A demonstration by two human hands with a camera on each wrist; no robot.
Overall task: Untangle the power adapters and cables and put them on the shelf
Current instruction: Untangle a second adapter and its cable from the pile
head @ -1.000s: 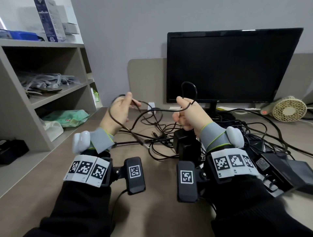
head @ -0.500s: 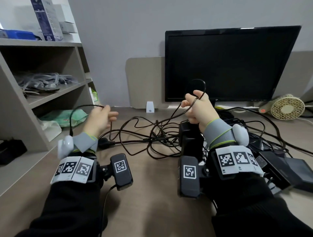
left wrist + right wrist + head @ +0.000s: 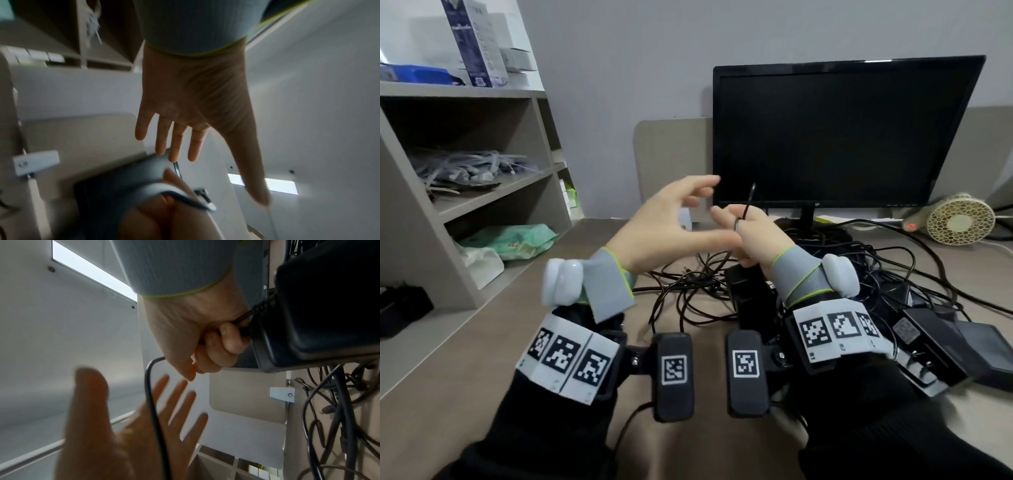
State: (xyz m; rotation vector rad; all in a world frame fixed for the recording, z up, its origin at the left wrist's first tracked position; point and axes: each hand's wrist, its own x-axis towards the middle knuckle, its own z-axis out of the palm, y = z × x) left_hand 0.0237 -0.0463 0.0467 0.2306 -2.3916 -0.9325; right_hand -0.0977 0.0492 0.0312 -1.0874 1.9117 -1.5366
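- Fingers (image 3: 224, 337) of right hand (image 3: 753, 233) curl round thin black cable (image 3: 150, 395), adapter (image 3: 320, 318) hanging just beside them.
- Left hand (image 3: 667, 226) spreads wide, empty, fingertips near the cable.

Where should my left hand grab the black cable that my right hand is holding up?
Probably pinch the cable just below the right hand, coming from your left with the open left hand. That stretch hangs free in the air, and the tangled pile and the adapter lie further along.
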